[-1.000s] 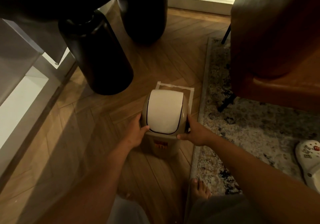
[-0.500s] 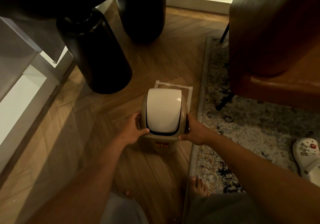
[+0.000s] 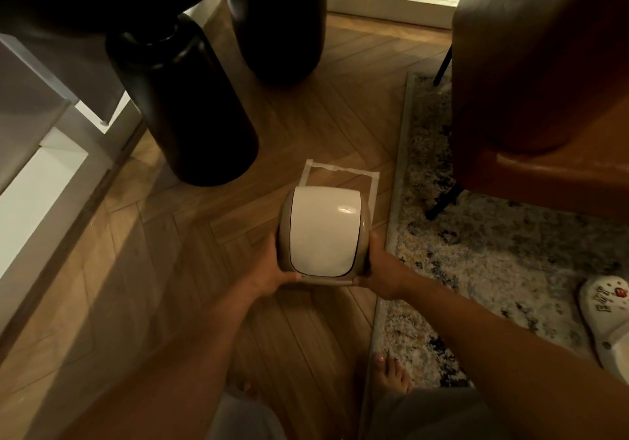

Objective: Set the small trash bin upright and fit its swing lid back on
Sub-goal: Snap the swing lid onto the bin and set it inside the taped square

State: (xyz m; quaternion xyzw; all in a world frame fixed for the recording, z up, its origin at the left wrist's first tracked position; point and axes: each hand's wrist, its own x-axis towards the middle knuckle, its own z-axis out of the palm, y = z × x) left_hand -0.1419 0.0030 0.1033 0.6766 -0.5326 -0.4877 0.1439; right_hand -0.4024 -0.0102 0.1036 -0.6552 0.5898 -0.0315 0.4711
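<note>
The small trash bin [image 3: 323, 279] stands upright on the wooden floor [image 3: 190, 269], seen from above, so mostly its top is visible. The swing lid [image 3: 322, 230] sits on it: a white curved flap inside a beige frame, with a thin dark gap around the flap edge. The bin is partly inside a rectangle of pale tape [image 3: 340, 170] stuck on the floor; the far side of the tape shows beyond the lid.

Both hands hold the lid frame from the two sides. The left hand [image 3: 272, 269] presses on the left side, with the thumb laid on the near corner of the frame and the fingers wrapped around the side, out of sight. The right hand [image 3: 379, 269] is on the right side, its thumb touching the near right corner. Each grip is half closed and curved to the shape of the lid, not a fist.

Just beside the bin on the right lies a patterned rug [image 3: 493, 269]. A brown leather chair [image 3: 544, 82] stands on it, and a white clog [image 3: 609, 310] rests at the far right edge. Two black round table legs [image 3: 183, 99] rise behind the bin to the left. The person's bare foot [image 3: 391, 375] is near the rug's edge.
</note>
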